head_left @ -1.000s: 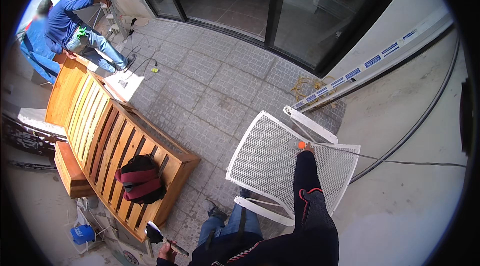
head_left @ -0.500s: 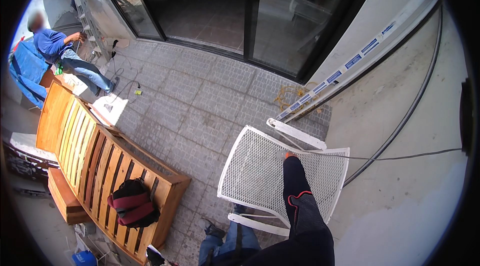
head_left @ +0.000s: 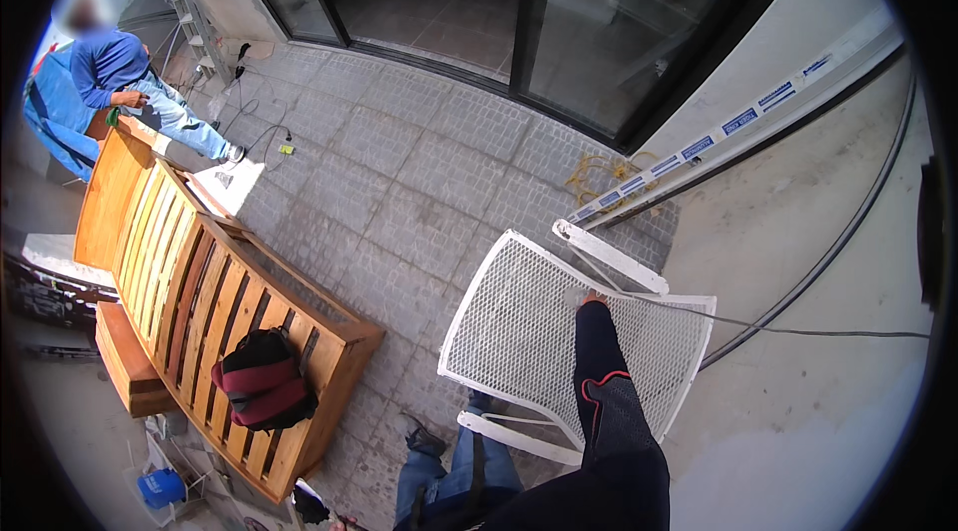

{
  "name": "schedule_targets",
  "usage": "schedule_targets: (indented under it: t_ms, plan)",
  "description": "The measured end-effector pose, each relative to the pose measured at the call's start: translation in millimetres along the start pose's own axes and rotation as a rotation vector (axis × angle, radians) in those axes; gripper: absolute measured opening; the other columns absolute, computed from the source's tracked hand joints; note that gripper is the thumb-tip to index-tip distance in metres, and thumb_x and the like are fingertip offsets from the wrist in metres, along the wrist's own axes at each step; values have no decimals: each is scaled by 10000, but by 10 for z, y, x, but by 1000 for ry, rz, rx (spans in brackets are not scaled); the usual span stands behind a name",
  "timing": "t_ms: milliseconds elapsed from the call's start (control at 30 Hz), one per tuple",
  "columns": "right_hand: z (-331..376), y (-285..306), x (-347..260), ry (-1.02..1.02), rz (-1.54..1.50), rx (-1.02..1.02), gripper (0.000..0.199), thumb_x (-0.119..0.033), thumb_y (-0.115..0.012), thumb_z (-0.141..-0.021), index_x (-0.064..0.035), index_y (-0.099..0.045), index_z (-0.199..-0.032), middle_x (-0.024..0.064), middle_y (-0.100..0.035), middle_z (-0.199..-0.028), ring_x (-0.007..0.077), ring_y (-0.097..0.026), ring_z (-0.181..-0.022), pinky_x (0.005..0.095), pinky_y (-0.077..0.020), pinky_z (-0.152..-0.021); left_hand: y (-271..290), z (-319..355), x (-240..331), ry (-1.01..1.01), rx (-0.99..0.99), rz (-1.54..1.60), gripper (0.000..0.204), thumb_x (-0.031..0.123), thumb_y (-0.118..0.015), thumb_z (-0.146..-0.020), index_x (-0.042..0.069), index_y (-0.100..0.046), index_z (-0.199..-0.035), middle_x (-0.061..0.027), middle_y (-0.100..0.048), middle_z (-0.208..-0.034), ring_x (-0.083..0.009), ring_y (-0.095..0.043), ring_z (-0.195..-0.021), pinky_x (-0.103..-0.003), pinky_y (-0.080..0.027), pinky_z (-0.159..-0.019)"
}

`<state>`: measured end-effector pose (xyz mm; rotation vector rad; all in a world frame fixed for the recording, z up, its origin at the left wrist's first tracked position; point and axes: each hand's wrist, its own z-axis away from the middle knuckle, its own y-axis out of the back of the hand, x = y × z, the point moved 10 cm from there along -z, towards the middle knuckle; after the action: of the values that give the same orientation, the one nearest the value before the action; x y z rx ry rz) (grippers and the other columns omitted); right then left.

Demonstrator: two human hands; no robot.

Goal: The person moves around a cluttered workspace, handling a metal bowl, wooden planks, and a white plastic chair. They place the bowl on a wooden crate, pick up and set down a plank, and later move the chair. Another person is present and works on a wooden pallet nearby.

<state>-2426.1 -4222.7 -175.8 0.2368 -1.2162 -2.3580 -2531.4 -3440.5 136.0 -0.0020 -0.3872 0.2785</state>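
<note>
A white metal chair (head_left: 519,321) with a mesh seat and back stands in front of me, its frame and two armrests white. My right hand (head_left: 593,298), at the end of a dark sleeve, presses on the mesh near the far armrest (head_left: 611,258). Something small and pale shows at its fingers, too small to name. Only a sliver of my left hand (head_left: 344,524) appears at the lower edge, closed by a thin handle-like piece. Close to it is a dark object with a white edge (head_left: 309,504); its kind is unclear.
A slatted wooden bed frame (head_left: 230,301) stands at left, bearing a black and maroon backpack (head_left: 263,379). Another person (head_left: 108,72) sits beyond it. A grey cable (head_left: 798,331) crosses to the chair. Yellow rope (head_left: 599,172) lies by the sliding glass door (head_left: 589,62).
My view has shifted slightly. My right hand stays on the chair's mesh. The other person's arm has come down and their leg stretches out. More of my left hand shows.
</note>
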Motion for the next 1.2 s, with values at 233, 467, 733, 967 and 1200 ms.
schedule_targets:
  t_ms: [233,467,733,967,1200]
  plan:
    - [-546,-780,407,-273,-776,55,565,-430,-427,-799,23,-484,-1132,243,-444,-1198,357,-458,-1089,420,-384,-908,146,220,-237,-7,21,36,273,282,-614,-779,132,-514,-983,-33,-581,-927,-170,-549,-809,-357,-446,-705]
    - [126,-421,403,-545,-1008,-118,717,-341,-613,-727,-34,-289,-1288,193,-473,-1174,322,-514,-1024,410,-456,-842,266,336,-393,-53,-5,91,275,282,-610,-783,129,-511,-989,-33,-581,-925,-172,-552,-804,-353,-447,-704]
    - [1554,646,-335,294,-43,-106,498,-258,-746,-576,-48,-490,-948,162,-537,-920,315,-555,-872,396,-460,-773,221,419,-527,-193,-108,228,273,278,-604,-791,105,-517,-983,-44,-585,-935,-178,-559,-817,-354,-451,-710]
    - [2327,553,-230,348,-245,-90,482,-217,-757,-490,-67,-432,-814,108,-538,-702,225,-553,-620,335,-465,-611,344,475,-706,-291,-84,291,281,255,-539,-839,55,-518,-1035,-43,-582,-1005,-150,-551,-894,-305,-426,-801]
    - [2875,279,-702,503,-84,-5,429,-234,-749,-502,-66,-449,-758,94,-535,-651,210,-543,-586,331,-458,-585,737,633,-1011,-363,32,477,271,247,-540,-843,54,-529,-1032,-54,-593,-995,-150,-560,-918,-314,-424,-838]
